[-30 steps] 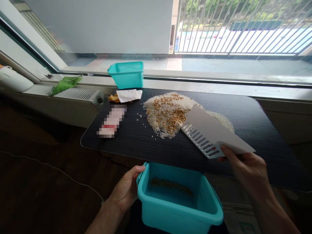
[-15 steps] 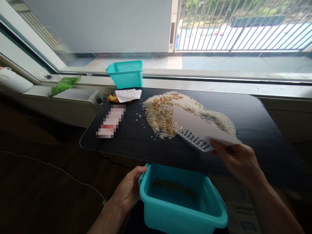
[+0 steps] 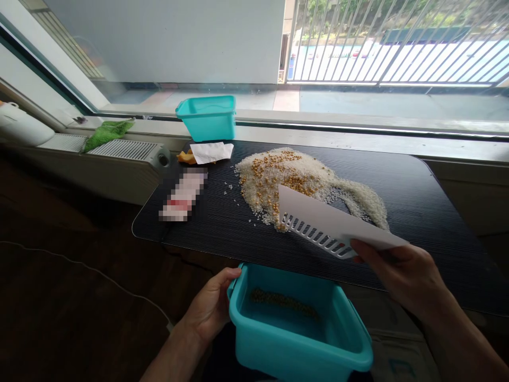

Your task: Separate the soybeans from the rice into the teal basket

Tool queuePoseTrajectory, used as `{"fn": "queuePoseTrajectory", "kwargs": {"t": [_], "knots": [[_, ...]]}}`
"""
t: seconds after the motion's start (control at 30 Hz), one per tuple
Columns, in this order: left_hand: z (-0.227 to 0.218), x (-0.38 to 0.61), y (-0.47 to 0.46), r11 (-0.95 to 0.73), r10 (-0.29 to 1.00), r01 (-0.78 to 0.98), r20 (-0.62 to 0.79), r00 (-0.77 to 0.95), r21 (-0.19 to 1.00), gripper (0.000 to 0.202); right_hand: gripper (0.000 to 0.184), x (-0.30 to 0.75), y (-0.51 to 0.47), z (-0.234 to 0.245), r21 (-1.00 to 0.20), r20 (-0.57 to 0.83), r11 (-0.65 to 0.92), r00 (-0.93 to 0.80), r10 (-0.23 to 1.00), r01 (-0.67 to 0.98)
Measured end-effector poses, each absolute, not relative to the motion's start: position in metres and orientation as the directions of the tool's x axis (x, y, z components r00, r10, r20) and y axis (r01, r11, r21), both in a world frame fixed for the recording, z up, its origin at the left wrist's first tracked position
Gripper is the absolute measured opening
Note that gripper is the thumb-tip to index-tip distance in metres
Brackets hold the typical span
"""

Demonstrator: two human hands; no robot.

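My right hand grips a white slotted scoop whose far edge is pushed into the near side of a pile of white rice mixed with yellow beans on the black table. My left hand is closed on the left rim of a teal bin held below the table's front edge. A thin line of beans lies on the bin's floor.
A second teal bin stands on the window sill at the back. White paper, an orange scrap and a blurred packet lie on the table's left part. A radiator with a green cloth is at left. Stray grains dot the table.
My right hand has driven the scoop leftward into the pile and then drawn it toward me, dragging grains along. The bin and my left hand have barely shifted.
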State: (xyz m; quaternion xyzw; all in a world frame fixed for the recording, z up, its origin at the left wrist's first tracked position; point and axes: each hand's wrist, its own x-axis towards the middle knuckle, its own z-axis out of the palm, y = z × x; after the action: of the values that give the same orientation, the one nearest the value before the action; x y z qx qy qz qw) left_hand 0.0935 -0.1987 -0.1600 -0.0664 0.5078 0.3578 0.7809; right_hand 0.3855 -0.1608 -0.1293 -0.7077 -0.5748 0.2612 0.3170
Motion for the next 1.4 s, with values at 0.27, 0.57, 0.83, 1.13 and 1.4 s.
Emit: {"fn": "queuePoseTrajectory", "kwargs": {"t": [0.27, 0.57, 0.83, 1.13, 1.4], "knots": [[-0.166, 0.092, -0.2, 0.734, 0.495, -0.625, -0.839, 0.227, 0.264, 0.014, 0.027, 0.382, -0.17, -0.126, -0.756, 0.002, -0.156, 0.24, 0.971, 0.636], [-0.166, 0.091, -0.2, 0.735, 0.494, -0.632, -0.832, 0.25, 0.247, 0.015, 0.021, 0.385, -0.165, -0.124, -0.79, -0.066, -0.194, 0.234, 0.97, 0.582], [-0.158, 0.072, -0.197, 0.705, 0.49, -0.65, -0.858, 0.157, 0.283, 0.022, 0.025, 0.373, -0.155, -0.125, -0.808, -0.033, -0.115, 0.151, 0.988, 0.578], [-0.165, 0.067, -0.198, 0.697, 0.506, -0.662, -0.843, 0.184, 0.274, 0.015, 0.025, 0.376, -0.158, -0.129, -0.804, -0.047, -0.101, 0.105, 0.993, 0.586], [-0.169, 0.064, -0.198, 0.707, 0.507, -0.654, -0.838, 0.203, 0.27, 0.012, 0.026, 0.369, -0.162, -0.126, -0.815, -0.063, -0.064, 0.022, 0.998, 0.576]]}}
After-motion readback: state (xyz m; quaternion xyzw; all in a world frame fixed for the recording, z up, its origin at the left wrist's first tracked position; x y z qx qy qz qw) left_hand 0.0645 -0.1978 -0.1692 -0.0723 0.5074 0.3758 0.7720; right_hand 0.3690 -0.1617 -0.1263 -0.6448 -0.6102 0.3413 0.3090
